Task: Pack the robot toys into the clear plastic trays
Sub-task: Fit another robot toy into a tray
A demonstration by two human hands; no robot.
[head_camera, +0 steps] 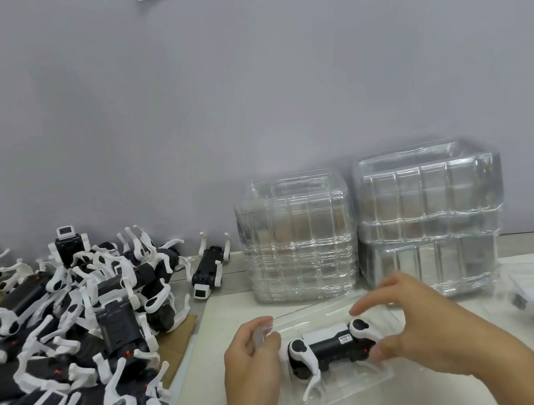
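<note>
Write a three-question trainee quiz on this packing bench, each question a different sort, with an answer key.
1. True or false: the robot toy between the hands lies in a clear tray.
2. Multiple choice: the heap of unpacked toys lies on which side of the person? A) left B) right C) directly behind the tray stacks
3. Fill in: the stacks of empty trays stand against the ____.

Key
1. True; the left hand holds the tray's left end and the right hand grips the toy's right end.
2. A
3. wall
</note>
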